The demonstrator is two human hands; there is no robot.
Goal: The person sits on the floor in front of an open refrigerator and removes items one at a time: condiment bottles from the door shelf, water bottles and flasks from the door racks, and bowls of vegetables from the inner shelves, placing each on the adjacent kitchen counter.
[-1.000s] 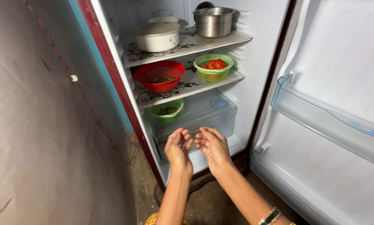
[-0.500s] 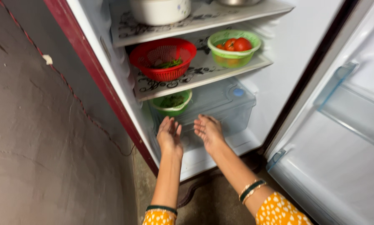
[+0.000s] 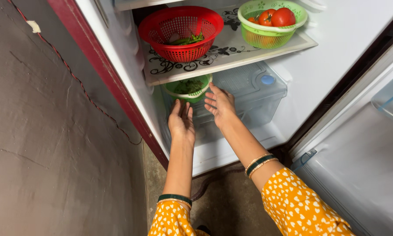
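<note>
Both my hands reach into the open fridge at its lowest level. My left hand point(image 3: 181, 119) is open, fingers together, just below a small green basket of leafy greens point(image 3: 188, 88) that sits on the clear crisper drawer point(image 3: 253, 94). My right hand point(image 3: 221, 104) is open too, its fingertips at the basket's right rim; whether they touch it is unclear. Neither hand holds anything.
On the patterned shelf point(image 3: 231, 54) above stand a red basket point(image 3: 182, 31) with green pods and a green basket of tomatoes point(image 3: 271, 22). The fridge door point(image 3: 367, 148) hangs open at right. A rough wall point(image 3: 43, 131) with a thin wire is at left.
Both hands have moved forward and up, from in front of the crisper to the small green basket. The view has dropped and come closer, so the top shelf is out of sight.
</note>
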